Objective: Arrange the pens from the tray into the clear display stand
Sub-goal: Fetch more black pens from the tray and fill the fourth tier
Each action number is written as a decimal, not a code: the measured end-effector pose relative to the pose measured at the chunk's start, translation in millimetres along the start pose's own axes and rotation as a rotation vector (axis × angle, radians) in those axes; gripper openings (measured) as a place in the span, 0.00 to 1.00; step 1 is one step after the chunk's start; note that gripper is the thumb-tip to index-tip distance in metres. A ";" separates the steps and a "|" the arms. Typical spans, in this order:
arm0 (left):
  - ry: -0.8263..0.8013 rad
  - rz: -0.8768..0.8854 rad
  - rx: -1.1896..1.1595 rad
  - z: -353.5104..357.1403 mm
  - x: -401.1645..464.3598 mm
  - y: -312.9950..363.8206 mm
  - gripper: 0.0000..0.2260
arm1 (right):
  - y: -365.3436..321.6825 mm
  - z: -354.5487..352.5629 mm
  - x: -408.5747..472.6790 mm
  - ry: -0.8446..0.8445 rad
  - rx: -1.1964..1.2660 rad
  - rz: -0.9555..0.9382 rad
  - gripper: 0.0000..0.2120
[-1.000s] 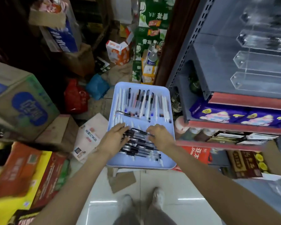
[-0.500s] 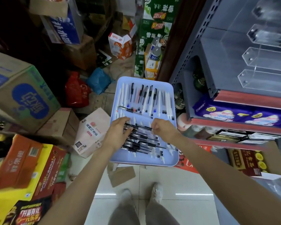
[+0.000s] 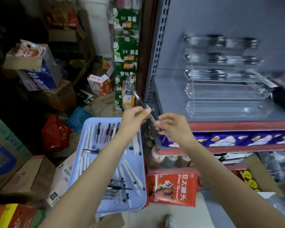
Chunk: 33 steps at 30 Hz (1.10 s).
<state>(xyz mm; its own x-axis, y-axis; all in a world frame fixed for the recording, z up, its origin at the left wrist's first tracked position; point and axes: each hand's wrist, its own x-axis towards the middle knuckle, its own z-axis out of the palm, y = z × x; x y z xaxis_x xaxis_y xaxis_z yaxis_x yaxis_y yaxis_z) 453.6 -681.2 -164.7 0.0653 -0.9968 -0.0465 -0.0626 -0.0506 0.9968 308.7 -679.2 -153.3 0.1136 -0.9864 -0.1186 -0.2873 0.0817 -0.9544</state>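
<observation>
Cluttered stockroom beside grey shelving (image 3: 171, 99): both hands, left (image 3: 133, 116) and right (image 3: 173, 125), pinch black pens (image 3: 146, 106) above the tray (image 3: 138, 206).

Clear glossy acrylic display stand (image 3: 227, 94) on a matt grey metal shelf (image 3: 171, 102); smooth pale-blue plastic tray (image 3: 138, 201) near left, shiny plastic pens (image 3: 120, 190) inside, glossy tiled floor (image 3: 148, 218) below.

arms (image 3: 95, 170): bare, no sleeves | wrists: bare | shoe (image 3: 170, 220): light
</observation>
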 end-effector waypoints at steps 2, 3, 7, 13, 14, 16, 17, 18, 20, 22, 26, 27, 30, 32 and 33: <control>-0.013 0.064 0.026 30.4 18.9 24.7 0.13 | -9.4 -36.6 13.3 0.105 -0.064 -0.092 0.05; -0.011 0.106 0.055 46.0 27.5 36.2 0.12 | -13.0 -54.7 21.1 0.139 -0.088 -0.137 0.05; 0.033 0.279 0.131 110.3 61.6 78.5 0.08 | -24.1 -128.5 53.1 0.209 -0.126 -0.247 0.04; -0.001 0.496 0.488 205.7 104.6 121.9 0.05 | -39.4 -235.1 83.5 0.214 0.353 -0.274 0.08; -0.022 0.533 0.553 219.7 110.3 126.0 0.05 | -39.8 -250.3 87.8 0.221 0.399 -0.272 0.08; -0.033 0.545 0.671 243.0 121.9 130.9 0.04 | -37.3 -276.6 95.3 0.232 0.458 -0.269 0.07; -0.021 0.525 0.712 251.8 127.8 131.9 0.04 | -35.3 -288.1 99.0 0.221 0.472 -0.266 0.06; -0.013 0.503 0.737 259.5 131.9 133.5 0.04 | -33.4 -298.4 102.1 0.201 0.459 -0.265 0.05; -0.005 0.470 0.770 272.4 138.5 136.5 0.03 | -26.7 -319.1 110.8 0.160 0.385 -0.250 0.03; 0.024 0.452 0.809 281.9 144.9 140.5 0.02 | -18.5 -340.3 122.2 0.214 0.201 -0.255 0.06; 0.089 0.397 0.981 294.3 158.1 143.4 0.03 | 1.9 -386.5 145.3 0.463 -0.133 -0.268 0.07; 0.088 0.379 1.027 296.8 161.9 142.5 0.04 | 8.4 -396.2 151.6 0.482 -0.180 -0.244 0.11; 0.059 0.340 1.098 305.3 172.1 138.9 0.05 | 17.8 -412.2 161.2 0.363 -0.223 -0.150 0.24; 0.036 0.333 1.123 312.0 178.1 136.7 0.06 | 19.9 -413.7 163.0 0.222 -0.147 -0.106 0.29; 0.028 0.327 1.130 315.1 180.7 136.1 0.07 | 19.9 -413.4 163.2 0.161 -0.121 -0.109 0.28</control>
<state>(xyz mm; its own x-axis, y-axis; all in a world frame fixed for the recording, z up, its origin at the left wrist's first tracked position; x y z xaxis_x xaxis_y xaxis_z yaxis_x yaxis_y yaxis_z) 143.1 -887.8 -58.1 -0.0961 -0.9716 0.2162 -0.9271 0.1664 0.3359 -71.6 -897.4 -78.3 -0.0008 -0.9993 0.0377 -0.3951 -0.0343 -0.9180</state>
